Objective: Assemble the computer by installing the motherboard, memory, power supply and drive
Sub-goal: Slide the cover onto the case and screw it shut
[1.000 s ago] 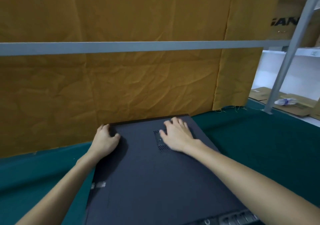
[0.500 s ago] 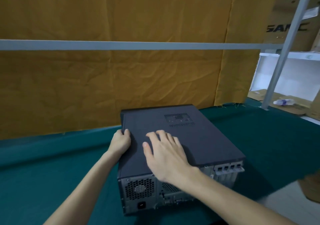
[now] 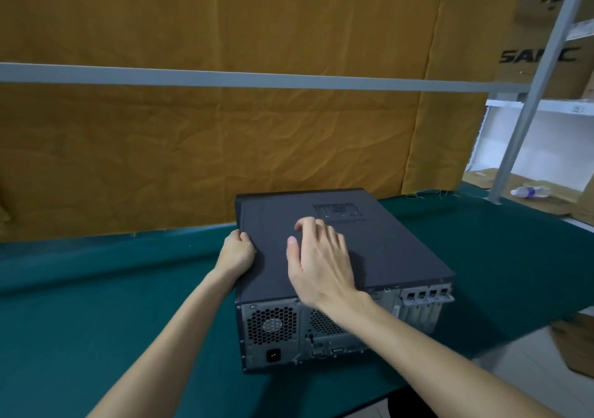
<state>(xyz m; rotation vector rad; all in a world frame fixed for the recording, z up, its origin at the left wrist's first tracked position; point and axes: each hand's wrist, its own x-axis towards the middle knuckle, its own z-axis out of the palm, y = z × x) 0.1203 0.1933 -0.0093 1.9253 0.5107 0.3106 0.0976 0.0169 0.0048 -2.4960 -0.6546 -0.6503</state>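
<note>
Both forearms are bare to the frame's edge, with no sleeve in view. The left hand and right hand seem ungloved and ringless; nails look short and unpainted.

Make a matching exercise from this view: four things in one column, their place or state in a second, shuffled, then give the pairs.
Things:
1. left hand
2. right hand
3. computer case
4. water bottle

Places or states:
A. lies on its side on flat cardboard, far right
B. grips the case's left edge
C. lies flat on the green table cloth, rear panel toward the camera
D. fingers spread over the case's top panel

Pairs: 1-B, 2-D, 3-C, 4-A
</note>
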